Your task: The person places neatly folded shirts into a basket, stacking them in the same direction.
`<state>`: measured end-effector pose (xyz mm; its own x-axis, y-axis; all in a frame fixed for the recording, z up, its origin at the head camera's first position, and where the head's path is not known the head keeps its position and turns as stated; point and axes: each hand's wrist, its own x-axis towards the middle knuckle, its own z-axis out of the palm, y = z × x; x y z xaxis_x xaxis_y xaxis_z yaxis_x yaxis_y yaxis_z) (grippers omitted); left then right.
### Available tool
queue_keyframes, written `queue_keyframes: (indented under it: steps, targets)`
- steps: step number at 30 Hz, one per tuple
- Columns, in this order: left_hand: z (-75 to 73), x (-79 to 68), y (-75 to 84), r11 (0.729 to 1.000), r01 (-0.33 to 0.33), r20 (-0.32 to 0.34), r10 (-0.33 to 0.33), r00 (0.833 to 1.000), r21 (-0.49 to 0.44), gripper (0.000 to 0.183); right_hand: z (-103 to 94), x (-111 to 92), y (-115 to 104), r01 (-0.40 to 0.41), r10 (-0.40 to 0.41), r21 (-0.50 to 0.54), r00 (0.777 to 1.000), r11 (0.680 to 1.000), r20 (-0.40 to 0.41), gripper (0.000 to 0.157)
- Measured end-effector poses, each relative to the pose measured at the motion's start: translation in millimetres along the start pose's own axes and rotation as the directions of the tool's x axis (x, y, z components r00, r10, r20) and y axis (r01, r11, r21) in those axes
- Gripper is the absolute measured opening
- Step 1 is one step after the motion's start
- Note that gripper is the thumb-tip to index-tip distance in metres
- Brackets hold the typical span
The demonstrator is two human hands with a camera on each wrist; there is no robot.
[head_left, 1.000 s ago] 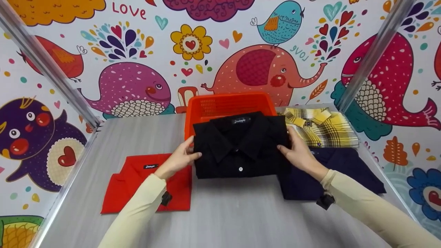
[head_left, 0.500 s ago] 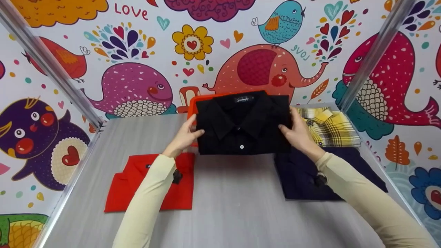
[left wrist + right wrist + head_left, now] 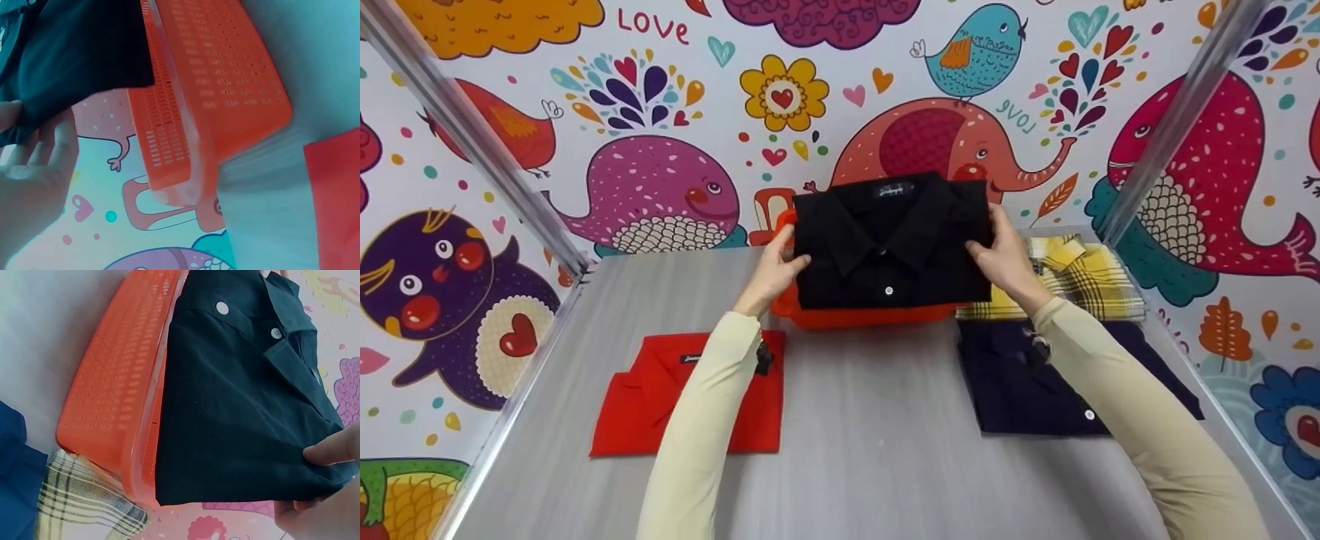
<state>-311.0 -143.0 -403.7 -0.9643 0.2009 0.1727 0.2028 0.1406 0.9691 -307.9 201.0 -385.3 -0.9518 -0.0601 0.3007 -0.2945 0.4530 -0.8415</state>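
Note:
A folded black shirt [image 3: 885, 255] with white buttons and a collar label is held level between both hands, over the orange basket [image 3: 877, 318]. My left hand [image 3: 774, 271] grips its left edge, thumb on top and fingers beneath. At the opposite edge my right hand [image 3: 1006, 259] pinches the cloth the same way, its thumb [image 3: 332, 449] on the upper face in the right wrist view. The shirt [image 3: 84, 50] overhangs the basket's perforated wall [image 3: 230, 73] in the left wrist view. Most of the basket's inside is hidden under the shirt.
A folded red shirt [image 3: 750, 412] lies on the grey table [image 3: 870, 450] at left, partly under the left sleeve. To the right are a folded navy shirt [image 3: 1035, 409] and, behind it, a yellow plaid shirt [image 3: 1099, 281]. Patterned walls [image 3: 810, 45] enclose the table.
Both hands have carried the black shirt away from the body and up in view, from in front of the basket to over it. The other shirts stay where they were.

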Motion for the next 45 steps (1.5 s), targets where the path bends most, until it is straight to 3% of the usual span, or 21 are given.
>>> queue_keyframes:
  steps: [4,8,17,21,25,28,34,41,45]
  targets:
    - [-0.3,9.4,-8.3,0.998,-0.012,-0.094,0.018,0.995,0.062,0.057,6.4,11.6,0.1,-0.020,0.020,0.005,1.000,1.000,-0.007,0.053]
    - [-1.8,15.7,-10.5,0.993,0.032,-0.160,-0.013,0.987,0.118,0.058,13.5,23.3,0.2,-0.034,0.034,-0.020,0.999,0.999,-0.019,0.053]
    - [-1.8,25.8,-11.4,0.965,0.121,-0.147,-0.088,0.985,0.231,0.063,11.3,48.8,2.2,-0.131,0.140,-0.116,0.988,0.985,0.068,0.057]
    - [-5.5,30.6,-12.7,0.956,0.131,-0.173,-0.087,0.981,0.262,0.061,12.2,56.4,-0.9,-0.174,0.196,-0.155,0.970,0.972,0.143,0.059]
    - [-9.2,30.1,-14.6,0.928,0.171,-0.203,-0.107,0.973,0.330,0.058,18.2,58.3,1.1,-0.184,0.214,-0.163,0.958,0.969,0.190,0.058]
    - [-10.1,28.5,-15.9,0.912,0.171,-0.203,-0.100,0.974,0.373,0.051,22.0,57.0,6.9,-0.183,0.215,-0.175,0.958,0.968,0.191,0.056]
    - [-8.1,27.9,-18.6,0.907,0.150,-0.150,-0.098,0.984,0.393,0.048,25.2,52.5,18.1,-0.202,0.242,-0.191,0.946,0.960,0.214,0.054]
    - [-6.7,29.8,-14.7,0.829,0.226,-0.175,-0.157,0.972,0.512,0.051,29.4,51.9,20.3,-0.208,0.254,-0.199,0.936,0.958,0.242,0.054]
    - [-5.2,32.5,-12.7,0.808,0.240,-0.190,-0.161,0.969,0.538,0.051,30.8,52.5,18.3,-0.226,0.280,-0.227,0.929,0.947,0.243,0.054]
